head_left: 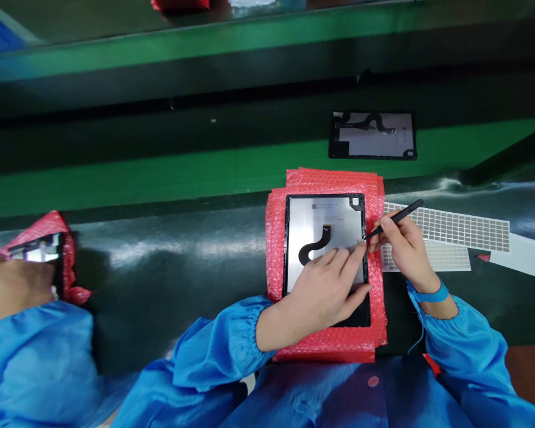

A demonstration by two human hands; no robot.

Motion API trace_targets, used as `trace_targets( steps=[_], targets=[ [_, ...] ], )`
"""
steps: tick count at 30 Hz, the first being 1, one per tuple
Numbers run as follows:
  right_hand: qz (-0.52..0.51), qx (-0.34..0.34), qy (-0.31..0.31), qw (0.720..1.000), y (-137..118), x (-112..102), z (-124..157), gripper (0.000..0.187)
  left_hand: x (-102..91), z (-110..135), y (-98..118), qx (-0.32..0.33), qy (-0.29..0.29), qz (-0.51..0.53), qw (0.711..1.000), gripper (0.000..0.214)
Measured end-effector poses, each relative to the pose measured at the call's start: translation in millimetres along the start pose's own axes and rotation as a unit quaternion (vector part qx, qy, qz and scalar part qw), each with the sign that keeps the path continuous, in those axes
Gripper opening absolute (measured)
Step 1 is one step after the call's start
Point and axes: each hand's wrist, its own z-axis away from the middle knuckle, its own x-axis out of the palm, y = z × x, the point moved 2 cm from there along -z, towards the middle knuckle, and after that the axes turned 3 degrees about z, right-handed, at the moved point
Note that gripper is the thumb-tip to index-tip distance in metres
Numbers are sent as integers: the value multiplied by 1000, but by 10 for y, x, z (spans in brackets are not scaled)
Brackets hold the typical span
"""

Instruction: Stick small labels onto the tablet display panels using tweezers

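A tablet display panel (339, 229) lies back side up before me, with a curved black flex cable (321, 241) on its silvery back. My left hand (330, 285) rests across the lower part of this panel, fingers extended, thumb apart, the index fingertip at the right edge. Black tweezers (399, 216) are pinched in my right hand (401, 241), their tip touching or almost touching the panel's right edge beside that fingertip. Whatever is at the tip is too small to make out. Under the panel are stacked red bubble-wrap sheets (276, 238).
A second display panel (374, 135) lies on the green surface behind. Sheets of small stickers (468, 232) and white paper (526, 255) are to the right. At far left, a co-worker's hand (18, 285) is over another device (40, 249) on red bubble wrap.
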Motion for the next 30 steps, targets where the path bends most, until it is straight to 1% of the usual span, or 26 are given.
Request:
trace_targets(
  steps=[4,9,12,15,18,21,23,25,28,30],
  targets=[
    [7,-3,5,1000,7,-2,5,47,32,-6,-3,-4,-6,-18,1000,71],
    [10,-7,14,1000,28,26,14,46,37,-29,9,-6,-20,-40,999,75],
    [-2,-14,31,999,18,14,12,44,28,-38,20,-7,-22,-52,998,78],
    [3,-28,67,997,-17,-106,11,42,28,-39,21,-12,-31,-51,998,79],
    [39,-45,100,993,-24,-333,40,43,34,-34,11,-16,-30,-54,998,78],
    [87,-36,110,990,65,-580,112,44,37,-26,-6,-12,-12,-54,998,75],
    [110,-20,106,988,170,-704,170,43,42,-19,-21,-7,-1,-49,999,74],
    [127,-4,90,988,284,-771,217,41,50,-9,-37,-6,1,-40,999,74],
    [151,3,54,987,412,-776,240,42,66,6,-53,-9,4,-31,999,74],
    [169,-4,38,985,458,-751,227,42,74,11,-56,-11,8,-29,999,72]
  ],
)
